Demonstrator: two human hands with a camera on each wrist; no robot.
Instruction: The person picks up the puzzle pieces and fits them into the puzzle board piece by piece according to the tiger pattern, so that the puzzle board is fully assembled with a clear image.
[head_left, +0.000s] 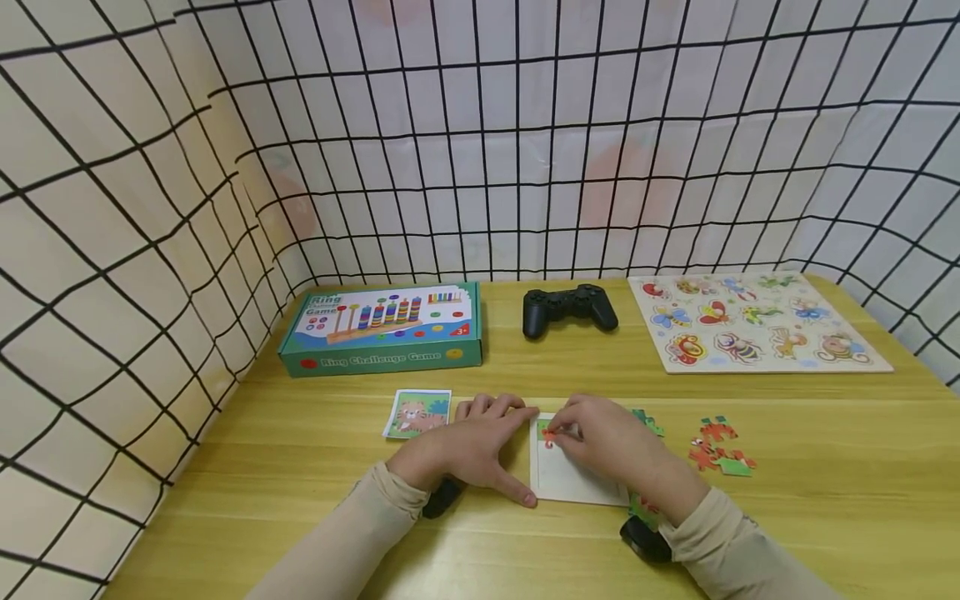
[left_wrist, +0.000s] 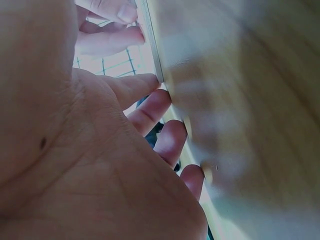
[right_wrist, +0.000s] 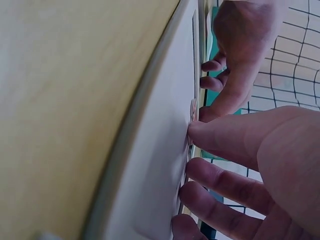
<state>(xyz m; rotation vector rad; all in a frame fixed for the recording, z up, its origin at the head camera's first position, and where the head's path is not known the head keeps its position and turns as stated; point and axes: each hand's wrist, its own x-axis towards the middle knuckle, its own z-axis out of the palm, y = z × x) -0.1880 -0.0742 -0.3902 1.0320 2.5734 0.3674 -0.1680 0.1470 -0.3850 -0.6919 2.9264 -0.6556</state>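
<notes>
A shallow white puzzle tray (head_left: 573,483) lies on the table between the hands. My left hand (head_left: 480,450) is spread, with its index fingertip and thumb at the tray's left edge; in the left wrist view its other fingertips (left_wrist: 172,137) rest on the wood. My right hand (head_left: 607,437) reaches over the tray and pinches a red and green puzzle piece (head_left: 548,437) at the upper left corner inside it. The right wrist view has the thumb (right_wrist: 200,132) on that thin piece. A picture card (head_left: 412,412) with a pink animal lies left of my left hand.
Loose puzzle pieces (head_left: 722,450) lie to the right, and others (head_left: 647,421) are partly hidden by the right arm. Farther back are a green ring game box (head_left: 382,329), a black game controller (head_left: 568,310) and an insect picture board (head_left: 757,325). Black-gridded white cloth (head_left: 450,150) surrounds the table.
</notes>
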